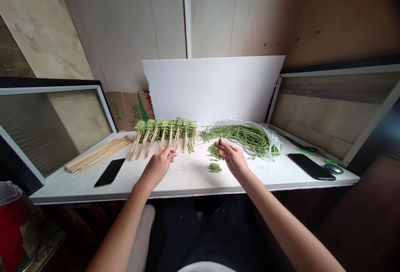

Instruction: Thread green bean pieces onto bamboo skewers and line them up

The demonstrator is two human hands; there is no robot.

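Left grip (158, 166): thumb and fingertips pinched, apparently on a thin pale wooden skewer (187, 149) running right across the hand gap; too fine to be sure. Right grip (233, 158): partly open, fingers spread, thumb and forefinger apart, beside a small upright green bean piece (220, 140); cannot tell if it's held.

Step in hand: cut beans on skewers. Loose short green bean pieces (215, 167) lie just below the right grip on the white painted tabletop (187, 184). Left of them, a dense row of green-loaded wooden skewers (165, 129) lies side by side, bare ends toward the person. Long uncut green beans (243, 137) sit in a clear plastic bag (271, 142) at right.

Further out: bundle of bare wooden skewers (96, 154), black smartphone (109, 172) at left, second black smartphone (311, 166) at right. Cardboard box (129, 109) with a green stripe behind the row; its printed characters aren't legible.
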